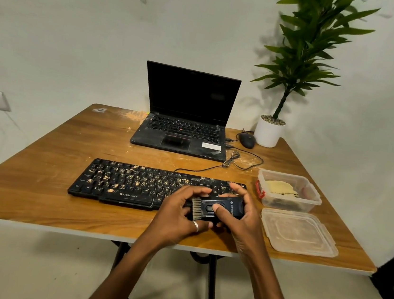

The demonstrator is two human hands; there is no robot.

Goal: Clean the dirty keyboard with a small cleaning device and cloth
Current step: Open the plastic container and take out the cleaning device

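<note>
A black keyboard [125, 182] lies across the middle of the wooden table [49, 193], its keys strewn with pale crumbs. Above its right end both hands hold a small dark cleaning device [231, 207] with a brush strip at its left end. My left hand [175, 217] grips the brush end, a ring on one finger. My right hand [244, 219] curls round the body, thumb on its oval button. A yellowish cloth [279, 186] lies in a clear plastic box [313, 201] to the right.
An open black laptop [183, 128] stands behind the keyboard, with a black mouse [246, 140] and tangled cable [239, 160] beside it. A potted plant [268, 133] fills the far right corner. The box's clear lid [300, 232] lies near the front right edge.
</note>
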